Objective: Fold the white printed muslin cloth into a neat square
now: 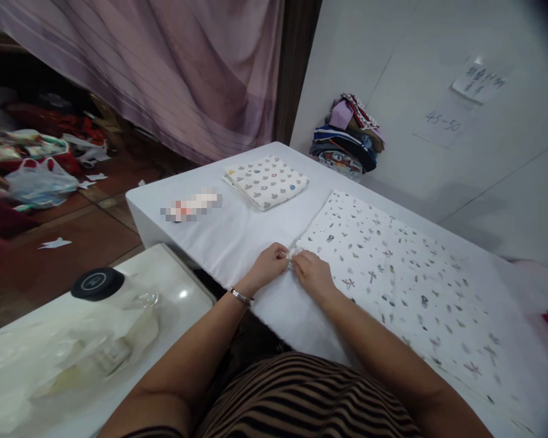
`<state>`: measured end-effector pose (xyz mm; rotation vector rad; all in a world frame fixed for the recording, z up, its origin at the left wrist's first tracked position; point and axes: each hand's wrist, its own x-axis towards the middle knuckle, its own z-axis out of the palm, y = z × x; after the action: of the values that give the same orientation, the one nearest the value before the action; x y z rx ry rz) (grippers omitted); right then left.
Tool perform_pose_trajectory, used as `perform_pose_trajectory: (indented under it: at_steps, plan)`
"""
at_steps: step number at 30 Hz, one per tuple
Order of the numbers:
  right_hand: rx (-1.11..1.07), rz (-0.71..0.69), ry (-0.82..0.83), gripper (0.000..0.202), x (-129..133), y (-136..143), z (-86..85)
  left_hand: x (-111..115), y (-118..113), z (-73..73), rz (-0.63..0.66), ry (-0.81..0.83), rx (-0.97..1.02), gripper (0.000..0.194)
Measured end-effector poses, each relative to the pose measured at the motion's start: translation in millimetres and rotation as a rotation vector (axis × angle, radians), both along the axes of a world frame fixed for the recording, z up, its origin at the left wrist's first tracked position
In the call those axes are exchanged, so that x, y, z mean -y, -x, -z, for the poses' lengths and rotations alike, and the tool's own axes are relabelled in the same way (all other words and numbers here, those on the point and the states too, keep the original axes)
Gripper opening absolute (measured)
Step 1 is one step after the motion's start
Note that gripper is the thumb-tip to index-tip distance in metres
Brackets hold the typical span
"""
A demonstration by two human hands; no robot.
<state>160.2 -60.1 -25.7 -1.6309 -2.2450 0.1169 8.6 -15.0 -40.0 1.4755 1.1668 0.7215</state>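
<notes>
We saw the left hand and the right hand meet near the middle of the frame, fingertips almost together, both pinching a bunched white bit at the left edge of the printed cloth. That cloth lay spread flat from there across the right of the frame, on the white-covered table. A bracelet circled the left wrist, and we made out a striped top at the bottom centre.

Above the hands, we saw a folded cloth with grey motifs on the same table; to its left lay a small item, too blurred for us to name. In the lower left, a side table bore a black round lid and clear plastic. We noticed a clothes pile against the wall at upper right, two paper notes beyond it, a pink curtain at upper left, and a plastic bag on the floor at far left.
</notes>
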Motion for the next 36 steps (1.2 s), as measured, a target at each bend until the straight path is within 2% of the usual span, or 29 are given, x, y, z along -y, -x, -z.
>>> perform_pose_trajectory:
  at_steps: [5, 11, 14, 17, 21, 24, 30, 36]
  plan:
    - [0.078, -0.058, 0.016, 0.024, -2.1, -0.5, -2.2, -0.5, 1.7, 2.7, 0.009, -0.009, 0.047, 0.025]
    - [-0.155, -0.1, 0.049, 0.022, -0.8, -3.8, 1.2, -0.5, 0.3, 0.5, -0.024, -0.01, 0.022, 0.022]
    - [-0.28, -0.102, 0.086, 0.028, 0.4, -3.7, 1.8, -1.3, -1.2, 0.7, -0.033, -0.025, -0.011, 0.018]
    - [-0.303, -0.111, 0.081, 0.034, 5.5, -8.1, -1.6, -3.2, -0.7, 0.2, -0.034, -0.024, -0.066, 0.013]
    - [-0.125, -0.051, -0.018, 0.023, 24.4, -27.9, -4.6, -5.1, 1.1, -5.2, -0.038, -0.123, -0.222, 0.015]
    - [-0.006, -0.013, -0.014, 0.021, 40.9, -47.6, 0.5, -3.2, 0.2, -12.6, -0.023, -0.207, -0.375, 0.016]
    - [-0.046, -0.086, -0.047, 0.027, 56.8, -64.3, 12.7, 3.9, -5.8, -23.0, -0.008, -0.304, -0.636, 0.02]
    - [-0.074, -0.069, -0.076, 0.023, 72.3, -74.1, 10.5, 6.3, -9.5, -26.3, 0.017, -0.33, -0.826, 0.022]
